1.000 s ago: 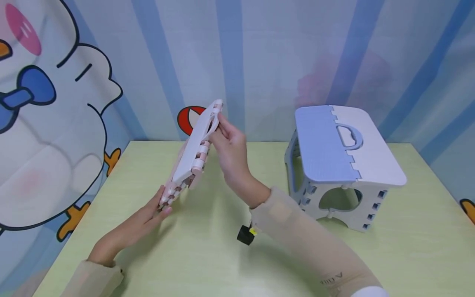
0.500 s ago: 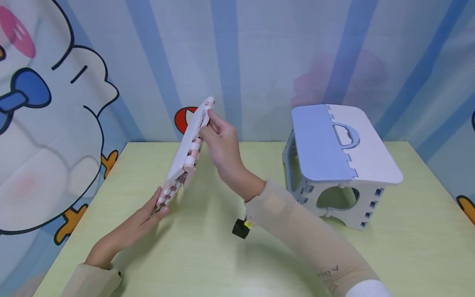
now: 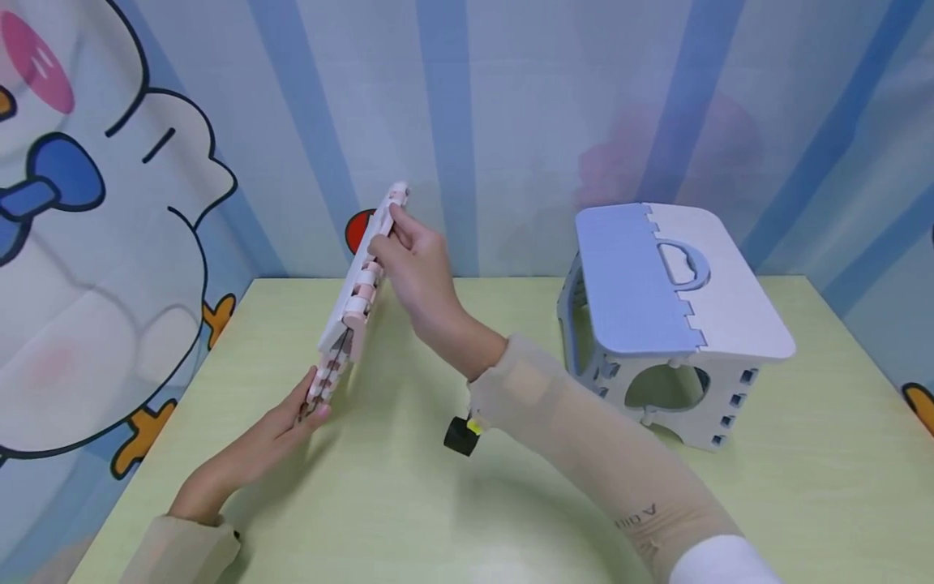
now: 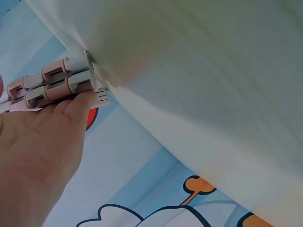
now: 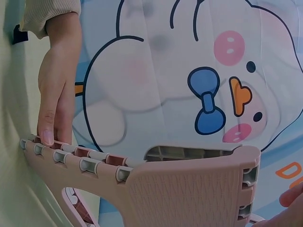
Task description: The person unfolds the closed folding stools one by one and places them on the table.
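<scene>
Holding the pink stool [image 3: 344,300] tilted over the table [image 3: 409,511], you have both hands on it. Head view: right fingers [image 3: 410,227] pinch its upper edge; left fingers [image 3: 301,393] and thumb [image 3: 319,414] grip the lower end. If the upper pinch slipped, the stool would likely tip left. The blue stool [image 3: 635,284] stands well apart; a wide swing of your right sleeve [image 3: 584,438] might clip it. Left wrist view: your fingers lie under the hinges [image 4: 57,90]; a sudden swing there could nip skin. Cannot tell whether that end touches the table. Right wrist view: a gap shows behind the near panel [image 5: 194,189]; uneven pulling might jam it. Right fingers mostly out of frame here.
</scene>
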The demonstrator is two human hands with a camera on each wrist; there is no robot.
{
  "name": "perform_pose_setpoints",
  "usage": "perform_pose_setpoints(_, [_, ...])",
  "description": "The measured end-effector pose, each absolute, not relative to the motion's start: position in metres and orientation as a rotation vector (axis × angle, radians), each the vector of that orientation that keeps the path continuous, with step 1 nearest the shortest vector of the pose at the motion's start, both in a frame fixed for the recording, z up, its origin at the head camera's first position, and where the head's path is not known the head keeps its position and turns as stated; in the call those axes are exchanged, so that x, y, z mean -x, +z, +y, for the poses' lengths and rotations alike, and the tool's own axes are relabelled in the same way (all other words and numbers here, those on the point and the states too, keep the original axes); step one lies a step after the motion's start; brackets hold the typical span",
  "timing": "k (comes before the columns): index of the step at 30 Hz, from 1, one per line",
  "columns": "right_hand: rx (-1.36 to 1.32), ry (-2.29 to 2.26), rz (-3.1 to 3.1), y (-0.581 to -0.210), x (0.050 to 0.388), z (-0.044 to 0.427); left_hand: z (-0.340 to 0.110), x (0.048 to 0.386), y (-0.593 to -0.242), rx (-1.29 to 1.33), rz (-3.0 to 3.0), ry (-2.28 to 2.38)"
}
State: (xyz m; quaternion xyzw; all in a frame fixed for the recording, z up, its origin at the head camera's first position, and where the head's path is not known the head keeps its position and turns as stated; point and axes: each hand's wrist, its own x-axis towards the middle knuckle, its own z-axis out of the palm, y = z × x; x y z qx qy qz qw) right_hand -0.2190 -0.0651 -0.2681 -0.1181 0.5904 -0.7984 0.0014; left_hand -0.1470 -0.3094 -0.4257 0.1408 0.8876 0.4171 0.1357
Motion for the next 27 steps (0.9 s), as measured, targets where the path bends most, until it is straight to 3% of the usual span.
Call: perform_pose_setpoints(27, [0.313, -2.414, 1.891, -0.258, 0.219, -0.078, -0.309, 0.147, -0.424, -0.462, 2.611, 1.231])
